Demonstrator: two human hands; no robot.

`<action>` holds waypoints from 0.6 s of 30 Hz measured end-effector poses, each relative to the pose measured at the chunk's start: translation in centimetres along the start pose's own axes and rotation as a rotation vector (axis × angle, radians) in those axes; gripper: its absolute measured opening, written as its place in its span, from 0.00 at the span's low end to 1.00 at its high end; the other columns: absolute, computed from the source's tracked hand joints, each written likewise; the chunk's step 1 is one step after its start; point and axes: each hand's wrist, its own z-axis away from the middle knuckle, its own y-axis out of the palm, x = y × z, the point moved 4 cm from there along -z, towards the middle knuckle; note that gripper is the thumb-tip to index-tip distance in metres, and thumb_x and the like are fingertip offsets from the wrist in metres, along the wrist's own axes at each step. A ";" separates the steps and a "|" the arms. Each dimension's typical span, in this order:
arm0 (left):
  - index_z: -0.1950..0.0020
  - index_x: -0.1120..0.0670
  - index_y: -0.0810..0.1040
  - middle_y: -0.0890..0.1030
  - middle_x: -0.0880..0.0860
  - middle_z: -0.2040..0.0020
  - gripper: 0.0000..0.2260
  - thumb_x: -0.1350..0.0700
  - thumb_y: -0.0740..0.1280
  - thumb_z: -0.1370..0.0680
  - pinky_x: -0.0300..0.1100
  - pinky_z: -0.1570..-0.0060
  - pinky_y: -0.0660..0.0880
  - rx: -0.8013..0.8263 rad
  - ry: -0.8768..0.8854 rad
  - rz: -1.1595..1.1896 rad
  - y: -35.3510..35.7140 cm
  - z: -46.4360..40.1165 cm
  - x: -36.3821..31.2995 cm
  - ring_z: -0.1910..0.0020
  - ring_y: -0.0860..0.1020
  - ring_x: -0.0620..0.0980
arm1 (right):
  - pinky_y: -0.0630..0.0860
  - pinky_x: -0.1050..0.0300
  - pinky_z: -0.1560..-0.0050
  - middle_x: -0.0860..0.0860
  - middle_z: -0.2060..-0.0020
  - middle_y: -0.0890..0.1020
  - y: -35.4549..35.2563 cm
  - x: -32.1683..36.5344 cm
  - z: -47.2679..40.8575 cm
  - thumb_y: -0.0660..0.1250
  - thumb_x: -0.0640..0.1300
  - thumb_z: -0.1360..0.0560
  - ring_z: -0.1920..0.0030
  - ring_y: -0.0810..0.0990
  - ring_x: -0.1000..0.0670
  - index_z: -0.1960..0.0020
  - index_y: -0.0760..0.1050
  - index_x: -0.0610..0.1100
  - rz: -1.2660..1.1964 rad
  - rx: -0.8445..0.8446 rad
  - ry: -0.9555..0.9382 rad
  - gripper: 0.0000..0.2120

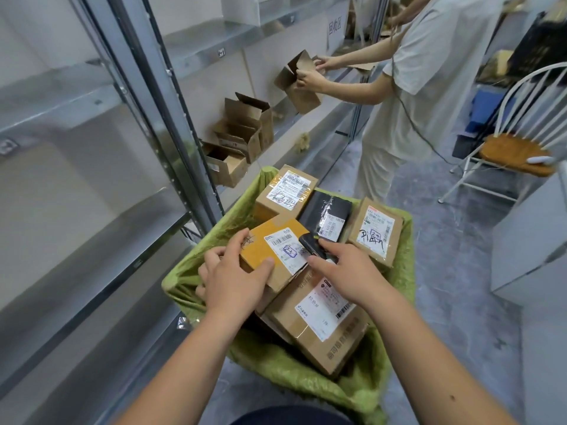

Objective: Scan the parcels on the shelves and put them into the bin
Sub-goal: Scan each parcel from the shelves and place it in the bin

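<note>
Our left hand [231, 276] grips the yellow-brown parcel [276, 251], thumb laid along its near edge and fingers curled over its far left corner, holding it just above the other boxes in the green-lined bin [196, 271]. Our right hand [343, 271] is wrapped around a dark handheld scanner [313, 245], whose tip sits right over the parcel's white label; we cannot make out the scanner's lower body, since the hand hides it. Within the bin, a large box with a long label [319, 314] lies below the held parcel on the near side, a black-wrapped packet [328, 214] lies just beyond the scanner, a labelled box [285, 191] sits at the far side and another marked box [376, 230] leans at the far right. Left of the bin runs the metal shelving [171, 118], with open empty cartons [242, 139] on a shelf beyond it. Farther off, another person [429, 87] handles a carton [299, 82]; their head is cut off by the frame.
</note>
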 end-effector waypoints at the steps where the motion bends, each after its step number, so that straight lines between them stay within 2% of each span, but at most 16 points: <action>1: 0.27 0.25 0.62 0.61 0.45 0.41 0.33 0.28 0.66 0.32 0.56 0.38 0.63 0.000 0.008 -0.025 0.0 0.1 0.0 0.34 0.65 0.54 | 0.74 0.54 0.37 0.56 0.33 0.79 0.1 0.0 0.0 0.69 0.65 0.23 0.36 0.78 0.53 0.24 0.73 0.55 -0.005 0.005 -0.003 0.31; 5: 0.25 0.26 0.58 0.61 0.45 0.41 0.37 0.21 0.58 0.34 0.54 0.40 0.63 0.001 0.052 -0.143 0.1 0.4 0.4 0.38 0.65 0.51 | 0.73 0.56 0.40 0.56 0.33 0.80 0.3 -0.2 -0.1 0.69 0.66 0.24 0.37 0.78 0.53 0.24 0.72 0.56 -0.036 0.013 -0.012 0.32; 9: 0.23 0.28 0.56 0.61 0.45 0.42 0.40 0.18 0.55 0.34 0.51 0.45 0.60 0.008 0.111 -0.206 0.5 0.4 0.1 0.42 0.63 0.49 | 0.69 0.59 0.40 0.57 0.29 0.76 0.4 -0.1 -0.3 0.70 0.64 0.24 0.32 0.76 0.54 0.22 0.69 0.55 -0.004 0.037 -0.032 0.33; 12: 0.22 0.30 0.58 0.62 0.45 0.41 0.41 0.18 0.55 0.33 0.50 0.46 0.58 -0.014 0.133 -0.250 0.5 0.3 -0.2 0.37 0.66 0.51 | 0.70 0.58 0.38 0.57 0.28 0.76 0.3 -0.3 -0.3 0.70 0.65 0.24 0.31 0.75 0.54 0.22 0.69 0.55 -0.031 0.036 -0.033 0.34; 15: 0.22 0.31 0.59 0.66 0.47 0.35 0.41 0.17 0.54 0.32 0.50 0.44 0.58 -0.035 0.156 -0.276 0.6 0.5 -0.2 0.34 0.65 0.51 | 0.69 0.58 0.37 0.57 0.27 0.75 0.4 -0.3 -0.2 0.71 0.65 0.24 0.30 0.74 0.54 0.22 0.69 0.55 -0.034 0.037 -0.040 0.34; 18: 0.21 0.32 0.59 0.64 0.48 0.27 0.41 0.17 0.50 0.31 0.55 0.36 0.61 -0.037 0.179 -0.272 0.6 0.8 -0.3 0.29 0.64 0.53 | 0.68 0.58 0.37 0.57 0.27 0.75 0.4 -0.3 0.1 0.70 0.66 0.25 0.31 0.74 0.55 0.22 0.69 0.55 -0.031 0.023 -0.042 0.35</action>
